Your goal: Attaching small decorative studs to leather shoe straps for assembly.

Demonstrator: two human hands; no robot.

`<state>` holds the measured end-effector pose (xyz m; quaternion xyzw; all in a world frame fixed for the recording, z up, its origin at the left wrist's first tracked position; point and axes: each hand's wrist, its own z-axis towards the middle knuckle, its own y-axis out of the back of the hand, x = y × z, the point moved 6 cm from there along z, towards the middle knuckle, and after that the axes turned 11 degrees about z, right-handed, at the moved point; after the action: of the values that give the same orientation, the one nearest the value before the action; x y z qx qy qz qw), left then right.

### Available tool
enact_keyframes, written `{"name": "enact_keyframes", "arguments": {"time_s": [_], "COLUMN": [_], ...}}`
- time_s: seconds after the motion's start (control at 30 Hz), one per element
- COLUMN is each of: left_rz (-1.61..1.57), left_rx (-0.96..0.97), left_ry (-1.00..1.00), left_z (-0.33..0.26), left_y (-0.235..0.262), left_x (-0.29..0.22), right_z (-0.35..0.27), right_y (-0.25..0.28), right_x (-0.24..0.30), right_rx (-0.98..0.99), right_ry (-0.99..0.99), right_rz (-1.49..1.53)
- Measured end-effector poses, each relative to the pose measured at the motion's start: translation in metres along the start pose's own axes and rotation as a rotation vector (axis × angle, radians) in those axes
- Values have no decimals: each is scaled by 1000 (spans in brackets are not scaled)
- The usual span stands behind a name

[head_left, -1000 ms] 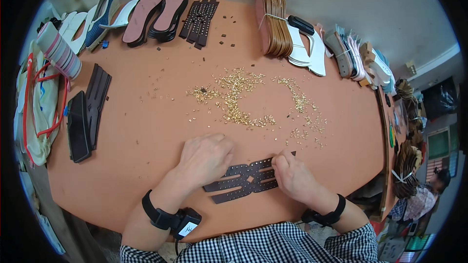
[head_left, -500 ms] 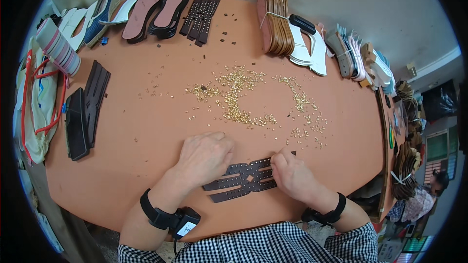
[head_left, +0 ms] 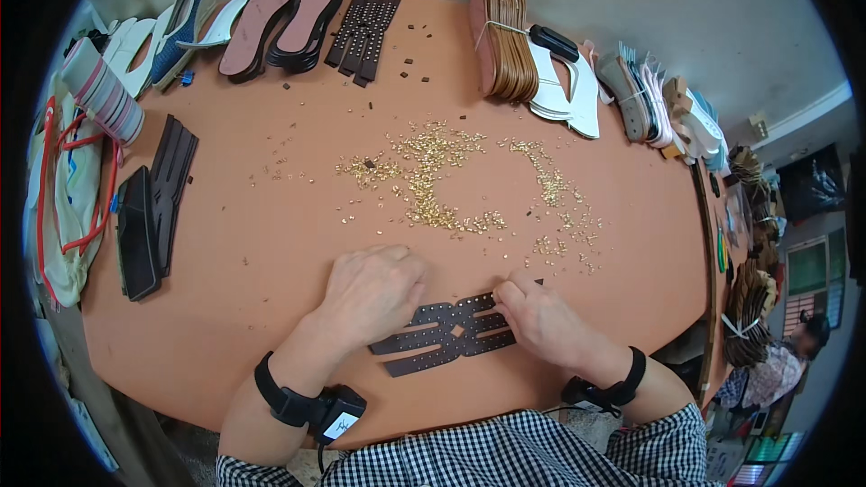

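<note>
A dark brown leather shoe upper, cut into slotted straps and dotted with small metal studs, lies flat near the table's front edge. My right hand rests over its right end, thumb and fingertips pinched at the upper strap. Whatever sits in that pinch is too small to make out. Just above the upper's left end, my left hand is closed with its fingers curled under, so what it holds, if anything, is hidden. Beyond both hands spreads a scatter of small gold studs.
Pink-topped soles and a stack of studded uppers stand at the back. Bundled brown soles and white pieces are back right. A black case-like piece lies left, by a striped cup. Another person sits far right.
The whole view has shifted slightly left. My right fingertips have moved a little left along the upper's top strap. The left hand keeps its closed pose.
</note>
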<state>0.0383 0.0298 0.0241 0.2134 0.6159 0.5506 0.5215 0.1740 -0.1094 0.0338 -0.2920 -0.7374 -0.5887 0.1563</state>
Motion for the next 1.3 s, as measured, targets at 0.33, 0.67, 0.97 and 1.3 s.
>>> {"name": "enact_keyframes", "arguments": {"time_s": [0.33,0.67,0.97,1.3], "left_rz": [2,14,-31,-22], "left_rx": [16,59,38,22], "left_ry": [11,18,12,19], "left_z": [0,0,1,1], "left_y": [0,-2,-1,2], "left_x": [0,2,1,0], "right_z": [25,19,51,63], "right_y": [11,18,45,45], "right_x": [-3,-7,-44,-41], "right_rx": [190,126,-306,-294], "right_ry": [-135,-176,-187,-24], "right_rz": [81,271,185,44]}}
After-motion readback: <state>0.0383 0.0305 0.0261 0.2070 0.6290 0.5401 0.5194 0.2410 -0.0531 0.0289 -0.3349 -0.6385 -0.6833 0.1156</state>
